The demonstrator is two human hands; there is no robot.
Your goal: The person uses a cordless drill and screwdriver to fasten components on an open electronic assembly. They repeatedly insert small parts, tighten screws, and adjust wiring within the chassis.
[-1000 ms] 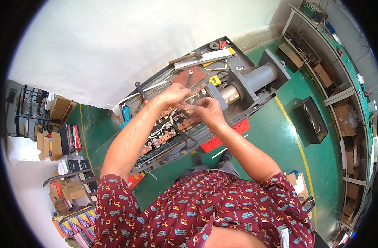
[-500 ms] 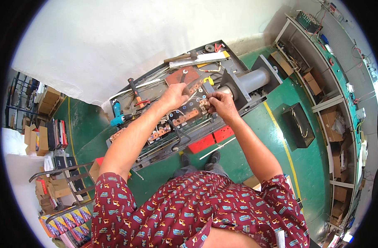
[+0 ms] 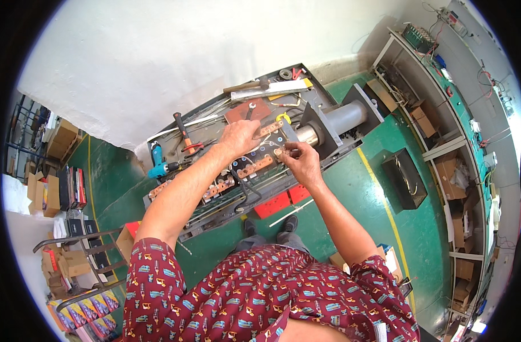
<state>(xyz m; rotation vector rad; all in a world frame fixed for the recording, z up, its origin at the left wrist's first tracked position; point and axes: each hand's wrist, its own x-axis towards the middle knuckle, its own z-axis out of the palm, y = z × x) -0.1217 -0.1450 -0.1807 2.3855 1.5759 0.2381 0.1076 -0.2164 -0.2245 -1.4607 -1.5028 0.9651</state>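
Observation:
My left hand [image 3: 239, 138] is closed around a wrench [image 3: 250, 111], whose open jaw sticks up past my knuckles over a reddish-brown board [image 3: 236, 113]. A copper bar [image 3: 272, 129] with holes lies just right of that hand. My right hand [image 3: 303, 164] pinches a small copper-coloured piece [image 3: 279, 152] near the right end of the assembly; my fingers partly cover it. Between and below the hands, another copper bar [image 3: 256, 166] rests on the assembly, among blue round spots and black cables [image 3: 246, 185].
A hammer [image 3: 249, 86], an orange-handled tool [image 3: 183, 132] and a teal power drill [image 3: 159, 161] lie on the metal bench. A grey metal cylinder with square flanges [image 3: 347, 117] stands at its right. Red boxes [image 3: 273, 205] sit beneath; a black open box [image 3: 405, 179] is on the green floor.
My right hand has drawn back slightly toward me, its fingers now more open to view around the small copper-coloured piece. My left hand still grips the wrench. The whole view has shifted a little.

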